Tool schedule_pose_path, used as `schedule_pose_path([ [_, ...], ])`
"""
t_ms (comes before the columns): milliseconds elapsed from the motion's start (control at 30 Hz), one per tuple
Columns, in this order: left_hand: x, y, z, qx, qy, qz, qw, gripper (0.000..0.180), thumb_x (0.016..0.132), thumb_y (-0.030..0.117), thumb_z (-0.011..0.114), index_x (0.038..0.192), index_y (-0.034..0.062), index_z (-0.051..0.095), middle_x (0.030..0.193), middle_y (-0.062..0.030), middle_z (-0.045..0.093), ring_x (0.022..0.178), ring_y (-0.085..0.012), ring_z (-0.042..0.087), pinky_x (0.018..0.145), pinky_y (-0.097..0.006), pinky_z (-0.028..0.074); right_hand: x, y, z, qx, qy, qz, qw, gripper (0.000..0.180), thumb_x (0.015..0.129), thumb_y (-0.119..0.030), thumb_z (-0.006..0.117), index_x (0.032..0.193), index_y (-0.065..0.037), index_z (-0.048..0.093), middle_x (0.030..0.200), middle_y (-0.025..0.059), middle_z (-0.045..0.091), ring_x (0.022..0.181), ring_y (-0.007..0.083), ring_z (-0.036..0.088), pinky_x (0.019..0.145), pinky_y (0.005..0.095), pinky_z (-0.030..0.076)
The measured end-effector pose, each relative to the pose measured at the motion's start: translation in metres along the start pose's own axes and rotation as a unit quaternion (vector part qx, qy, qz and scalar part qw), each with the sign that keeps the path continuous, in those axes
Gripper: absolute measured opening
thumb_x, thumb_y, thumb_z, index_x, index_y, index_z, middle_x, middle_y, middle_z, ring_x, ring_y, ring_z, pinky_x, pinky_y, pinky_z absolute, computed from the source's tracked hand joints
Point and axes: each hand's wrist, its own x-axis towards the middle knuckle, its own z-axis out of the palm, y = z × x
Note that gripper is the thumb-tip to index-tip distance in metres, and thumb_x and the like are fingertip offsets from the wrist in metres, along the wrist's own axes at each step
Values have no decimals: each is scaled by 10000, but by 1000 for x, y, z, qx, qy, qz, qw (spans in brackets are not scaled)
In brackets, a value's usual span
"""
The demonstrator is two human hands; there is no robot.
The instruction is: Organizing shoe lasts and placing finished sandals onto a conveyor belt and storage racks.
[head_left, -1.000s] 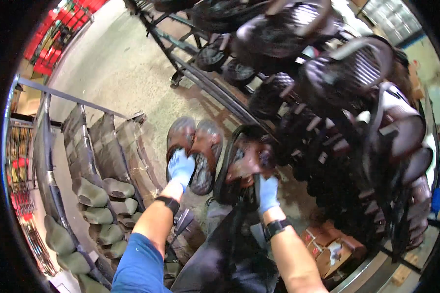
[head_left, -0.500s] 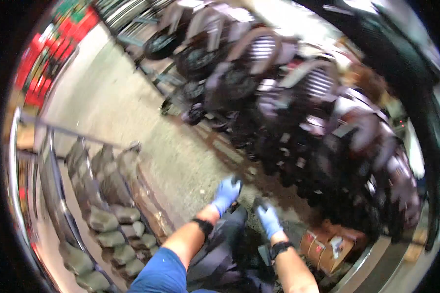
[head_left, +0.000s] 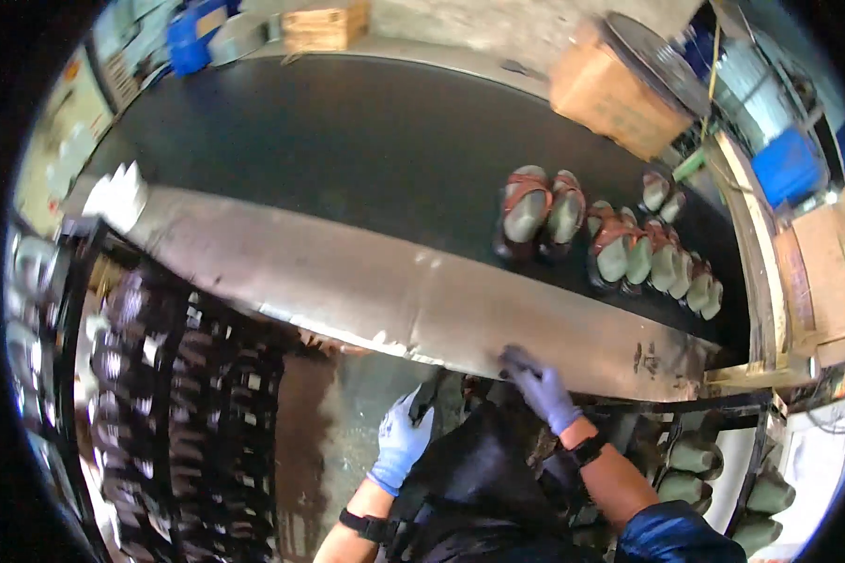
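Before me runs a wide dark belt (head_left: 347, 122) with a bare metal edge (head_left: 366, 258). My right hand (head_left: 543, 389), in a light blue glove with dark fingers, is at the near side of this edge. Its fingers look stretched out, though a little blurred; whether they touch the metal I cannot tell. Lower and to the left, my left hand (head_left: 404, 436) hangs over the floor in the same kind of glove, fingers apart, with no held thing visible. Brown strappy sandals (head_left: 528, 211) on grey-green shoe lasts (head_left: 612, 258) stand on the belt at the right.
At the left stands a rack of dark shoes (head_left: 183, 413). Another rack with lasts (head_left: 690, 460) is at the lower right. White pointed pieces (head_left: 117, 197) sit on the metal edge's left end. A cardboard box (head_left: 610, 89) and a wooden frame (head_left: 760, 253) border the right side.
My view has swung from the aisle between shoe racks to the belt. My hands have moved farther apart, the right one now at the metal edge.
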Motion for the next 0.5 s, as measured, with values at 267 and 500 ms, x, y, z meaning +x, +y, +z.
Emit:
schedule_pose_path([
  [267, 282, 166, 142, 256, 32, 154, 954, 813, 760, 298, 660, 1413, 72, 232, 1395, -248, 318, 1224, -422, 390, 1013, -419, 352, 258, 11, -129, -312, 230, 64, 920, 802, 731, -245, 698, 1365, 24, 288, 1297, 316, 393, 1183, 419, 426, 1002, 423, 363],
  [500, 418, 183, 169, 205, -21, 6, 978, 1016, 613, 297, 769, 1413, 72, 185, 1356, -262, 363, 1181, -406, 454, 962, -415, 412, 358, 19, -115, -258, 190, 217, 922, 936, 695, -301, 715, 1376, 49, 176, 1326, 353, 323, 1241, 449, 354, 1057, 455, 286],
])
